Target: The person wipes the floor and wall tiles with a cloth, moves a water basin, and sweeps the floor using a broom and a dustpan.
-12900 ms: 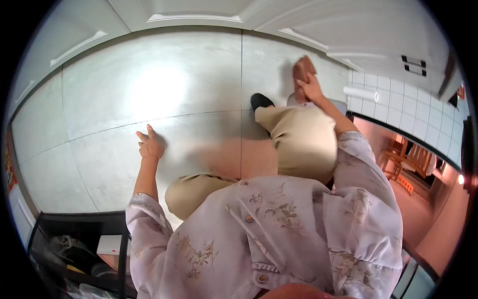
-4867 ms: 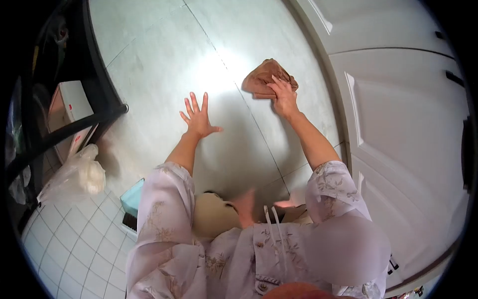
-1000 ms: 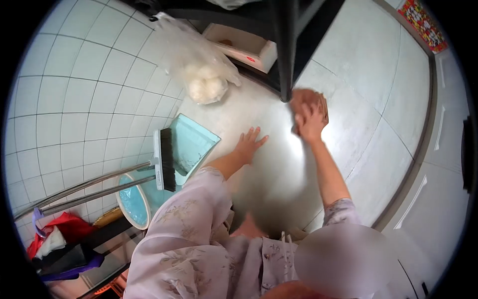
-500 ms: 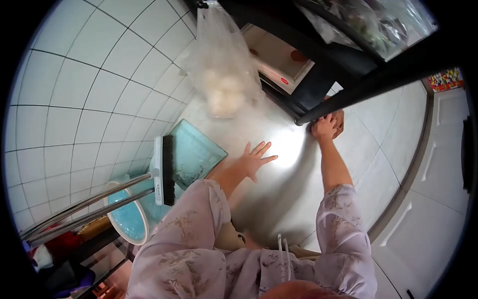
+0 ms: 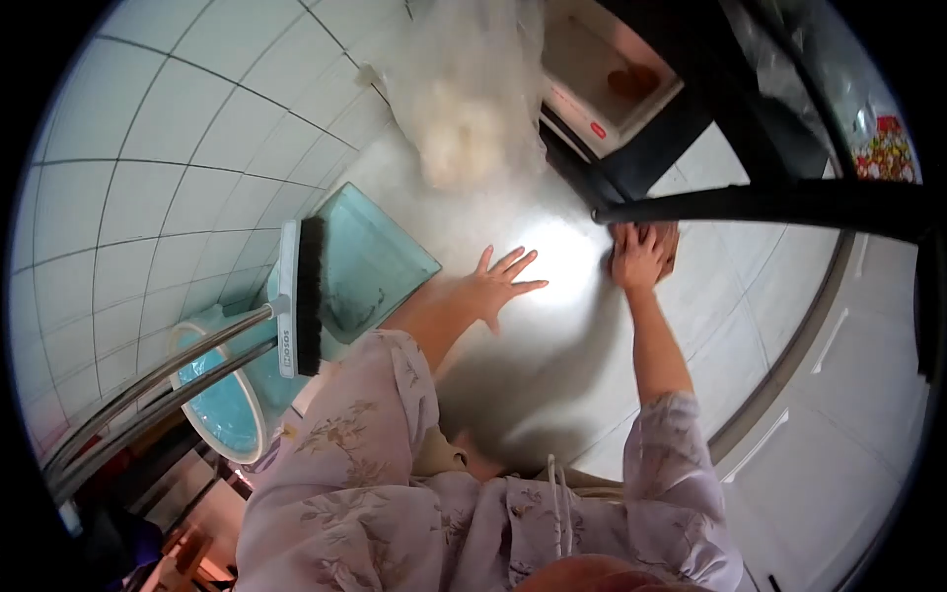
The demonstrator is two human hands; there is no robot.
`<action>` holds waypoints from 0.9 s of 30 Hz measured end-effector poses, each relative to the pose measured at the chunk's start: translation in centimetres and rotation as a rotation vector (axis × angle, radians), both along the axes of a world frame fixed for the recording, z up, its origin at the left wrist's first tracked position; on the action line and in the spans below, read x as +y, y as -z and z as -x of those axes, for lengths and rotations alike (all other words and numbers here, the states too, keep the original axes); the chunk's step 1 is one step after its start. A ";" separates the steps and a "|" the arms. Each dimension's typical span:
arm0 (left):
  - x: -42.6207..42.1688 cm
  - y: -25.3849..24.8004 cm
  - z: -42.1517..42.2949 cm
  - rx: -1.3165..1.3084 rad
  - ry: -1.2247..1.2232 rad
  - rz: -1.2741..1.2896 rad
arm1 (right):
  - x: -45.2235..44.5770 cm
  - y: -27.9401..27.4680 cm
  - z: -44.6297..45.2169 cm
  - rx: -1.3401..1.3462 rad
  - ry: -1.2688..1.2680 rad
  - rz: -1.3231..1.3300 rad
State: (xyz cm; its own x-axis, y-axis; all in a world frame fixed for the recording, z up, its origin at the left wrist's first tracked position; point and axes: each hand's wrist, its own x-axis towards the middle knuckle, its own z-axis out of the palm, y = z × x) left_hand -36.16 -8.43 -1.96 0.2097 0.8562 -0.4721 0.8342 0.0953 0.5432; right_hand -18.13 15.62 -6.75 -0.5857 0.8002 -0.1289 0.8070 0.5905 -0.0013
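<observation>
Brown cloth (image 5: 671,251) is gripped under the right hand (image 5: 639,259), against the tiled floor (image 5: 725,291) and just beside the black rack's lower bar (image 5: 755,204). Wiping seems the step in hand. The left hand (image 5: 503,283) is splayed, holding nothing; floor contact is unclear. Light-blue dustpan (image 5: 380,259) sits left of it. Further strokes would call for steady pressure and knuckles clear of the bar.
</observation>
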 end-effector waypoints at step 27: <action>2.2 -0.5 -2.1 0.202 0.022 0.218 | 5.5 -3.3 3.3 0.073 0.155 0.132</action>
